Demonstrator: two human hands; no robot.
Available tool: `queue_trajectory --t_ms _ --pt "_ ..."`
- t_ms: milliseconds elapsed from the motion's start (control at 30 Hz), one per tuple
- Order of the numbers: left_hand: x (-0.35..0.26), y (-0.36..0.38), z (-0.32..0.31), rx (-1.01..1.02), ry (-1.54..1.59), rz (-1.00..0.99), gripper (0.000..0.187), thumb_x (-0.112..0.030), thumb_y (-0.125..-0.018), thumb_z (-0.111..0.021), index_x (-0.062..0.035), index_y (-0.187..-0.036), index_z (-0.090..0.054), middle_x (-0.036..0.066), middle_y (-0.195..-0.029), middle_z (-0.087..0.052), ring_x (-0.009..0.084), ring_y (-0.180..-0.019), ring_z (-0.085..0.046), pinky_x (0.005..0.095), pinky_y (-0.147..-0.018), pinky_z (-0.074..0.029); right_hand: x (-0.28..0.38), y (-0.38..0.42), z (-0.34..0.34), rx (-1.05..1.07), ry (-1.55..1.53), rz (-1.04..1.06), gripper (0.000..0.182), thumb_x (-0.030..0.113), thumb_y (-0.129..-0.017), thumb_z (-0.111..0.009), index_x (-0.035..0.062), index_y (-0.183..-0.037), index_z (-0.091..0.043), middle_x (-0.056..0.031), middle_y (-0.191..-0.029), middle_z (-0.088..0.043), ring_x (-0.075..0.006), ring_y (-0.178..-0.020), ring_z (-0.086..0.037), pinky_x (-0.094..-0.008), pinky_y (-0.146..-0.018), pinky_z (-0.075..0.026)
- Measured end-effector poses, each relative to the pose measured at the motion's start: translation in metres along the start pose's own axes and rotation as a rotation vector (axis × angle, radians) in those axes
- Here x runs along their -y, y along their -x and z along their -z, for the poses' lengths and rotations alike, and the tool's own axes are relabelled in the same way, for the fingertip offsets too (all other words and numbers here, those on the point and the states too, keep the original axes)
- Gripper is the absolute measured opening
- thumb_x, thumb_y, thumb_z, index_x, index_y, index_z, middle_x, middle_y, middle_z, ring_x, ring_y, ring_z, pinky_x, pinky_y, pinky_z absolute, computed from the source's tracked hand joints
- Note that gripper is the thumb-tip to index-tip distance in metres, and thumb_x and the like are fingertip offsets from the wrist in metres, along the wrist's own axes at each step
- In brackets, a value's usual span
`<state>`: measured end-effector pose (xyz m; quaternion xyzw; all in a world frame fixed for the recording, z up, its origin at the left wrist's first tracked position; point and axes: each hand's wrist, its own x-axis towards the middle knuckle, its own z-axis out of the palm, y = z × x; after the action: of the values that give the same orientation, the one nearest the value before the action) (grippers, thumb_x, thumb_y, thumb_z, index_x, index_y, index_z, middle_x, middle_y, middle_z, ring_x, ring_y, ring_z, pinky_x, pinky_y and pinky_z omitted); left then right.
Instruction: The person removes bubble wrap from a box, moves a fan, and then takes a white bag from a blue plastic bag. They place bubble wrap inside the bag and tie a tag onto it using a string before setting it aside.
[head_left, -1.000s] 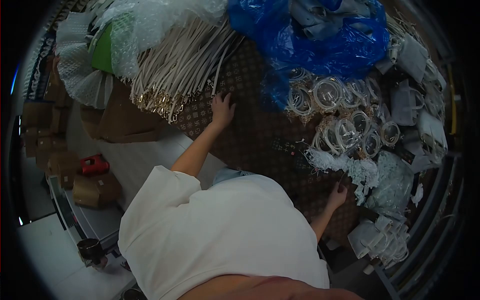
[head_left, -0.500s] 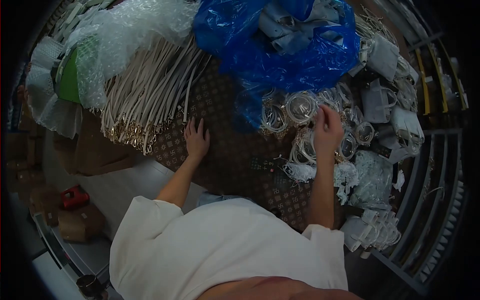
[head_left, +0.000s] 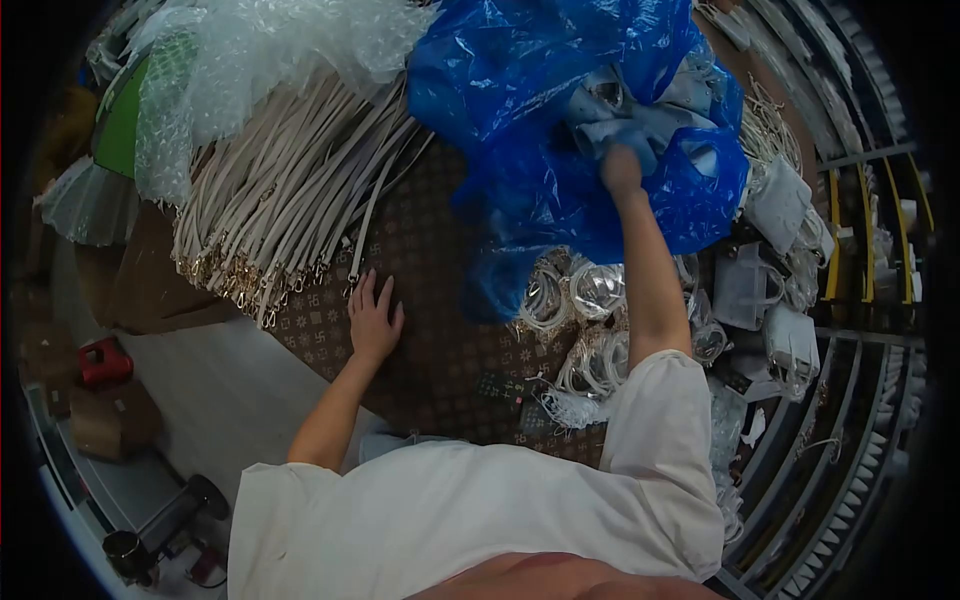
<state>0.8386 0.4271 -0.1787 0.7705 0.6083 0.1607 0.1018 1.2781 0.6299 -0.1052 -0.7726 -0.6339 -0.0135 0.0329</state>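
Observation:
My left hand (head_left: 374,325) lies flat with its fingers spread on the brown patterned tablecloth (head_left: 425,235). Just beyond its fingertips is a big bundle of pale straps (head_left: 290,190) with gold-coloured metal clasps at the near ends. At the far side of the table my right hand (head_left: 622,172) reaches into an opened blue plastic bag (head_left: 500,85). Pale blue-grey pieces (head_left: 640,120) that look like leather bags or sheets lie in it. The fingers of that hand are hidden among them. Coiled white straps in clear wrapping (head_left: 597,290) sit beneath my right forearm.
Bubble wrap (head_left: 265,50) covers the far end of the straps, beside a green panel (head_left: 122,115). Small white bags (head_left: 745,290) stand along the right edge. Metal racks (head_left: 850,430) flank the table on the right. Cardboard boxes (head_left: 115,418) and a red object (head_left: 105,362) are at lower left.
My right hand has moved away from the coiled straps, forward into the blue bag. My left hand stays spread on the cloth. The view has shifted, so the tabletop things appear lower.

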Motion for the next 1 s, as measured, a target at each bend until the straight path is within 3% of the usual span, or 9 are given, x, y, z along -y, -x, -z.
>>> queue_trajectory --t_ms 67,133,233,467,667,733,767,833,1000 --pt "0.001 -0.003 0.000 -0.045 -0.010 -0.039 0.047 -0.022 -0.078 -0.057 -0.0112 -0.123 -0.047 0.016 -0.133 -0.034 0.0327 -0.124 -0.030 0.0452 -0.100 -0.026 -0.005 0.009 0.051 -0.384 -0.329 -0.198 0.026 0.021 -0.089 -0.043 0.0007 -0.092 -0.059 -0.0179 -0.088 -0.063 -0.0309 -0.077 -0.062 -0.0404 -0.068 -0.048" --pt "0.001 -0.002 0.000 -0.042 -0.025 -0.047 0.047 -0.022 -0.079 -0.057 -0.0104 -0.122 -0.047 0.016 -0.133 -0.034 0.0327 -0.124 -0.030 0.0451 -0.100 -0.025 -0.031 0.009 0.082 -0.416 -1.512 -0.274 0.026 0.023 -0.090 -0.047 -0.0006 -0.089 -0.057 -0.0131 -0.078 -0.062 -0.0233 -0.070 -0.061 -0.0331 -0.063 -0.047" --pt "0.002 -0.004 -0.004 -0.062 -0.041 -0.061 0.046 -0.023 -0.079 -0.056 -0.0095 -0.122 -0.047 0.016 -0.132 -0.035 0.0326 -0.124 -0.030 0.0448 -0.100 -0.025 -0.009 0.063 0.162 -0.620 -1.584 0.004 0.027 0.024 -0.091 -0.047 -0.0010 -0.086 -0.056 -0.0091 -0.074 -0.060 -0.0163 -0.067 -0.058 -0.0278 -0.061 -0.047" --pt "0.004 -0.001 -0.008 -0.099 -0.032 -0.069 0.044 -0.023 -0.081 -0.054 -0.0094 -0.122 -0.047 0.016 -0.132 -0.036 0.0321 -0.124 -0.030 0.0443 -0.101 -0.025 0.076 0.206 0.245 -0.962 -1.347 0.024 0.027 0.023 -0.091 -0.047 -0.0022 -0.089 -0.054 -0.0095 -0.074 -0.060 -0.0153 -0.065 -0.058 -0.0259 -0.060 -0.047" --pt "0.020 0.002 0.013 0.000 0.176 -0.283 0.044 -0.024 -0.079 -0.058 -0.0066 -0.119 -0.050 0.016 -0.128 -0.040 0.0309 -0.123 -0.033 0.0408 -0.100 -0.027 0.155 0.303 0.180 -0.461 -1.749 -0.142 0.024 0.023 -0.091 -0.048 0.0003 -0.094 -0.052 -0.0127 -0.082 -0.062 -0.0195 -0.071 -0.062 -0.0285 -0.061 -0.048" --pt "-0.005 0.016 0.070 0.469 1.245 0.129 0.042 -0.020 -0.078 -0.060 -0.0062 -0.116 -0.052 0.014 -0.126 -0.043 0.0283 -0.121 -0.034 0.0365 -0.097 -0.032 0.181 0.325 0.151 -0.346 -1.751 -0.364 0.023 0.024 -0.092 -0.045 0.0016 -0.090 -0.052 -0.0118 -0.080 -0.062 -0.0188 -0.069 -0.062 -0.0270 -0.059 -0.046" --pt "-0.012 0.024 0.093 0.485 1.245 0.122 0.042 -0.020 -0.078 -0.060 -0.0062 -0.116 -0.052 0.014 -0.126 -0.043 0.0283 -0.121 -0.034 0.0365 -0.097 -0.032 0.193 0.335 0.136 -0.320 -1.760 -0.443 0.023 0.024 -0.092 -0.045 0.0022 -0.088 -0.052 -0.0114 -0.080 -0.062 -0.0183 -0.068 -0.062 -0.0260 -0.057 -0.046" --pt "-0.023 0.043 0.126 0.538 1.299 -0.474 0.041 -0.011 -0.075 -0.063 -0.0068 -0.115 -0.053 0.011 -0.122 -0.046 0.0240 -0.116 -0.040 0.0324 -0.093 -0.036 0.217 0.353 0.102 -0.383 -1.897 -0.550 0.024 0.025 -0.092 -0.045 0.0025 -0.087 -0.051 -0.0105 -0.079 -0.061 -0.0168 -0.068 -0.062 -0.0242 -0.055 -0.045" --pt "-0.036 0.053 0.133 0.463 0.857 -0.612 0.032 0.003 -0.071 -0.063 -0.0039 -0.101 -0.059 0.008 -0.107 -0.049 0.0210 -0.096 -0.051 0.0315 -0.085 -0.041 0.247 0.400 0.064 -0.356 -1.753 -0.653 0.022 0.021 -0.092 -0.046 0.0011 -0.083 -0.053 -0.0061 -0.074 -0.059 -0.0132 -0.061 -0.057 -0.0234 -0.053 -0.044"
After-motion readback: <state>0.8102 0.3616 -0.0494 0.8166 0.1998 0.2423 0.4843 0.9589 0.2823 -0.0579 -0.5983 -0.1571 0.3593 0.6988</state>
